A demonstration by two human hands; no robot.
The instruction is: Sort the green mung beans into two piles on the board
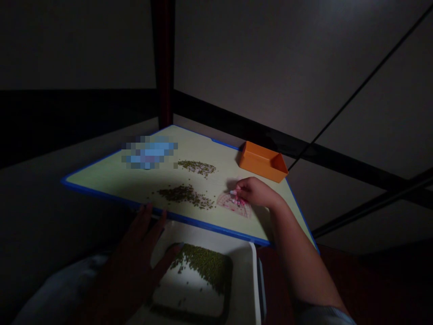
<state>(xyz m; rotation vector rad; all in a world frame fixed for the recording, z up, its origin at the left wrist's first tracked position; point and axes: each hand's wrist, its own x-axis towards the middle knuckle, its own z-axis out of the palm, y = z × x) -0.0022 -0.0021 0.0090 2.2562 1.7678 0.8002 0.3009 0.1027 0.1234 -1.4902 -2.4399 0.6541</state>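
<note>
My right hand (pixel 255 192) is closed in a pinch at the upper edge of a clear pink semicircular protractor (pixel 233 205), which lies tilted or flat on the pale yellow board (pixel 111 176); I cannot tell which. Left of the protractor is a loose dark pile of small seeds or beans (pixel 184 195), and behind it a second, greener pile (pixel 199 168). My left hand (pixel 145 239), in deep shadow, has its fingers spread at the board's front edge, above a white bin (pixel 253 271). Small green beans (pixel 206 264) lie inside the bin.
An orange open box (pixel 262 160) stands at the board's back right. A light-blue pixelated item (pixel 149 153) lies at the back left. A blue rim (pixel 216 229) edges the board. Walls and a dark red post (pixel 165 67) rise behind it.
</note>
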